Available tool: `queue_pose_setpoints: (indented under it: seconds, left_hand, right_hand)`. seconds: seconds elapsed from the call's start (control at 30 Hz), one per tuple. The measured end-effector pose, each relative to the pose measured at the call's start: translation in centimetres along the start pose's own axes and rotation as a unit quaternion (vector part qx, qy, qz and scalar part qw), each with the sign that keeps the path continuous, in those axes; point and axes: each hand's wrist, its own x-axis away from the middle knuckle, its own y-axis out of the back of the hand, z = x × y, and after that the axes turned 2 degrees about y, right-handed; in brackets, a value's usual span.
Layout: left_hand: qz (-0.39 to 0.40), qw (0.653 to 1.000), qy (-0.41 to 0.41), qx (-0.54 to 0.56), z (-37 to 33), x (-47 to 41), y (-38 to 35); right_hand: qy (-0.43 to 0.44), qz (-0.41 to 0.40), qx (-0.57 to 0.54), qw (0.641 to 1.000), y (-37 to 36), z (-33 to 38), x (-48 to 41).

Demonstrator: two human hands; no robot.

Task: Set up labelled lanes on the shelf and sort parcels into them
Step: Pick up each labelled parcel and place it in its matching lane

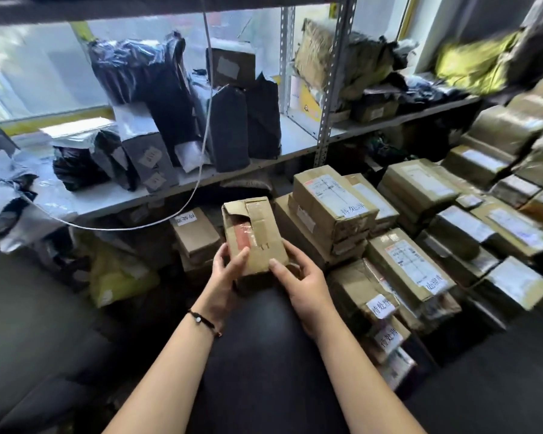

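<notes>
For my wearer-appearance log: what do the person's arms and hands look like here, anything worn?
Bare forearms, no sleeves or gloves in view. The left hand has a thin dark cord bracelet with a small pale bead at its wrist. The right hand and wrist wear nothing that shows.

- Daylight floods through the window point(29, 73) in the upper left of the frame, blown out nearly white.
- The floor point(44, 339) along the lower left lies in deep shadow.
- At centre, the parcel point(257, 242) gripped by my left hand point(223, 280) and right hand point(301, 286) is sharpest and softly lit.
- The taped boxes point(417, 186) at right show pale glare.
- The upper right corner smears with motion blur.
- The shelf post point(333, 89) leans with wide-angle distortion.
</notes>
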Motion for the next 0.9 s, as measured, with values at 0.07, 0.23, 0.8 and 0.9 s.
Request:
queue_pose_setpoints:
  seconds: [0.07,0.23,0.8,0.9]
  left_hand:
    - [0.049,0.998,0.02,0.034,0.0,1.4,-0.2]
    - [0.099,0.988,0.071,0.098,1.1,5.2,-0.6]
    - [0.162,0.965,0.08,-0.191,8.2,5.7,-11.5]
    - [0.16,0.971,0.072,-0.164,8.7,5.5,-12.8]
  right_hand:
    - [-0.003,0.007,0.007,1.0,0.4,0.4,1.1]
    - [-0.138,-0.016,-0.051,0.989,1.9,0.7,3.6]
    - [-0.029,-0.117,-0.148,0.982,14.1,3.2,12.3]
    - [-0.037,-0.093,-0.145,0.984,16.6,3.3,12.3]
